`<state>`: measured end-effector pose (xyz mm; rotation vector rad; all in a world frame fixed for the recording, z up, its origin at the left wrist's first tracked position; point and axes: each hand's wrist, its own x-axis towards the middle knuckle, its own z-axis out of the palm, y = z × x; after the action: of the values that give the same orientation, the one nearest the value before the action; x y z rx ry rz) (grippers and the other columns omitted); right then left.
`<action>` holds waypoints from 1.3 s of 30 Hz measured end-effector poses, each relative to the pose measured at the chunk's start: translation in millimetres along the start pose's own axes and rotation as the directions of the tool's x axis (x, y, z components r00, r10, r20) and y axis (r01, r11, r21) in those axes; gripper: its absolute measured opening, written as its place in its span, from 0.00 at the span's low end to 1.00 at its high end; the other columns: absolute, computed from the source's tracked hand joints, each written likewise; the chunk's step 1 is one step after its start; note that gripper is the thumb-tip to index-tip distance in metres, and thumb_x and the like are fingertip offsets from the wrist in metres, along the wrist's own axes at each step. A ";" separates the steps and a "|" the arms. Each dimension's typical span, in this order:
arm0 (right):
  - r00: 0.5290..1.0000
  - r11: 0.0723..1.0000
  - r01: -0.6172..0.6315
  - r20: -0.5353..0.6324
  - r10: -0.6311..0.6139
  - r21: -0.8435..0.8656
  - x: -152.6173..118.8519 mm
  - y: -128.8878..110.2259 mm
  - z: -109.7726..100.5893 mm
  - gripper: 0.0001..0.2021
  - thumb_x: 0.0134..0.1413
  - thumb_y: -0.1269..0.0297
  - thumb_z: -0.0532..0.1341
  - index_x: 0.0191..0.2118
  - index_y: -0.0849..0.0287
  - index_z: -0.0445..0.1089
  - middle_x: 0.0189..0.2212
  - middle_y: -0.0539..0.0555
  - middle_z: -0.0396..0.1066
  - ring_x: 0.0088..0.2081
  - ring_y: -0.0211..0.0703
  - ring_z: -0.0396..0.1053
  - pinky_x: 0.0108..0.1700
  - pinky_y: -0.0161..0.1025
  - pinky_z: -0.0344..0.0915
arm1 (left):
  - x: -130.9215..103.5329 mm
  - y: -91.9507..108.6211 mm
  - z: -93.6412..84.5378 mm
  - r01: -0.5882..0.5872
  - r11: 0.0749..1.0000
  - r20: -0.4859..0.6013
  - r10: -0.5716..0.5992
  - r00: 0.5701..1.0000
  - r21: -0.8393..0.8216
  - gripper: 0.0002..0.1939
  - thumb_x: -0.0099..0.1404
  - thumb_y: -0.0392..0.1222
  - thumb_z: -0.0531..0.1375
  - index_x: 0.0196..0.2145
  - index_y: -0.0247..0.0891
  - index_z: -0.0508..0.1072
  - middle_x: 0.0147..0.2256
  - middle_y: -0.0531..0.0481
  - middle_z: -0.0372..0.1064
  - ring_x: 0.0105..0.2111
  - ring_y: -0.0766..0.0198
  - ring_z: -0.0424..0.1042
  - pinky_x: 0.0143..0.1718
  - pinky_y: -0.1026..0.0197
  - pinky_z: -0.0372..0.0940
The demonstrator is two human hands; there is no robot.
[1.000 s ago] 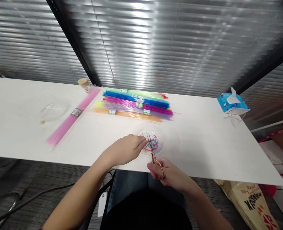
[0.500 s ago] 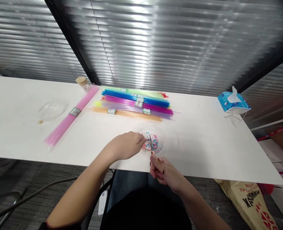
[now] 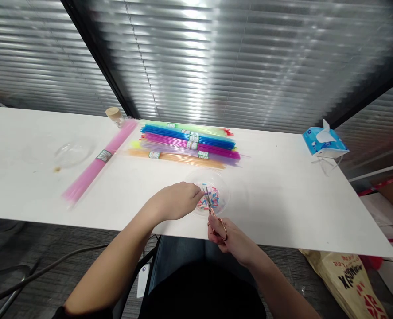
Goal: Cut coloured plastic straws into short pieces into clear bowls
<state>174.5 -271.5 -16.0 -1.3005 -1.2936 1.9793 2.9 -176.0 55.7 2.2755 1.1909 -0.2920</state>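
My right hand (image 3: pixel 223 235) is wrapped round the rose-gold handles of a pair of scissors (image 3: pixel 210 204), whose blades stand slightly apart and point away from me over a clear round bowl (image 3: pixel 227 195). Inside the bowl lie several short cut pieces (image 3: pixel 213 198) in blue, red, pink and white. At the bowl's left rim, my left hand (image 3: pixel 180 201) has its fingertips pinched together beside the blades. Whatever those fingertips hold is too small to make out.
Bundles of coloured straws (image 3: pixel 189 144) lie behind the bowl. A long pink bundle (image 3: pixel 90 177) slants at the left, near a clear lid or dish (image 3: pixel 73 153) and a corked jar (image 3: pixel 115 116). A blue tissue pack (image 3: pixel 325 141) sits at the right.
The scissor blades have parted a little more and swung slightly left. Both hands have otherwise stayed almost in place.
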 end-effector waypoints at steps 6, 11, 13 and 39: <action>1.000 0.999 0.010 0.002 -0.010 0.044 0.9 4.0 0.0 0.31 0.58 0.36 0.47 0.20 0.60 0.54 0.17 0.44 0.46 0.18 0.29 0.42 0.20 0.33 0.39 | 2.5 0.9 -1.8 -0.034 0.995 0.024 0.032 0.999 0.089 0.25 0.71 0.48 0.38 0.31 0.36 0.70 0.35 0.43 0.73 0.33 0.58 0.72 0.33 0.58 0.61; 1.000 0.989 -0.009 0.018 0.006 0.149 2.2 2.3 0.5 0.31 0.56 0.35 0.49 0.19 0.60 0.54 0.17 0.44 0.47 0.16 0.26 0.41 0.17 0.32 0.37 | 6.8 8.4 -9.9 -0.026 0.980 0.109 0.004 0.994 0.199 0.24 0.70 0.43 0.39 0.36 0.35 0.73 0.38 0.41 0.74 0.35 0.55 0.72 0.33 0.57 0.63; 0.999 0.978 -0.008 0.036 0.000 0.209 3.1 0.7 0.3 0.31 0.56 0.35 0.50 0.18 0.60 0.52 0.16 0.43 0.46 0.15 0.26 0.39 0.16 0.32 0.35 | 11.1 13.7 -15.2 -0.023 0.971 0.159 -0.016 0.987 0.240 0.24 0.69 0.42 0.40 0.38 0.35 0.75 0.40 0.39 0.74 0.37 0.53 0.72 0.34 0.57 0.63; 0.980 0.822 -0.194 0.134 0.144 0.536 8.0 -7.8 -1.0 0.32 0.51 0.32 0.52 0.18 0.58 0.48 0.11 0.39 0.39 0.12 0.24 0.33 0.14 0.28 0.32 | 53.8 19.6 -32.6 -0.052 0.969 0.384 -0.047 0.922 0.242 0.15 0.60 0.35 0.48 0.27 0.30 0.74 0.30 0.39 0.73 0.23 0.64 0.62 0.27 0.62 0.58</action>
<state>170.7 -261.4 -13.0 -1.0722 -0.5680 2.3178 48.3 -129.5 66.9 2.2790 0.9858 -0.8918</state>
